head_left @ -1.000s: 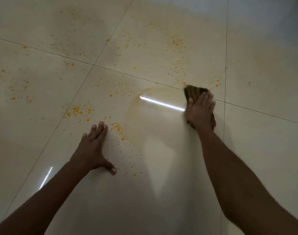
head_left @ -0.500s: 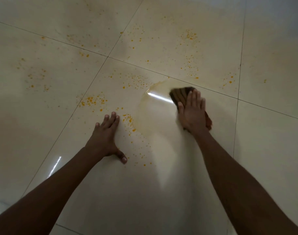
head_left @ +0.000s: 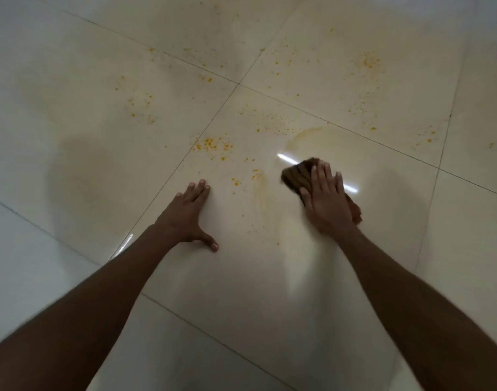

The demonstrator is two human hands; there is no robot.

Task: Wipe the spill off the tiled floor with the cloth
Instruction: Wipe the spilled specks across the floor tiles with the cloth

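A brown cloth (head_left: 296,176) lies flat on the cream tiled floor (head_left: 241,292), and my right hand (head_left: 326,201) presses down on it with fingers spread. A pale yellow smear (head_left: 262,198) runs just left of the cloth, and a curved wet streak (head_left: 306,135) arcs beyond it. Orange-yellow spill droplets (head_left: 213,144) are scattered over the tiles ahead and to the left, with more droplets (head_left: 367,63) farther off at the right. My left hand (head_left: 189,218) rests palm down on the floor, holding nothing.
Dark grout lines (head_left: 213,119) divide the large glossy tiles. A bright light reflection (head_left: 286,158) shines next to the cloth. My shadow darkens the floor at the left.
My right hand has slid the cloth toward me and to the left across the tile, leaving a streak. My left hand stays planted; the view has shifted.
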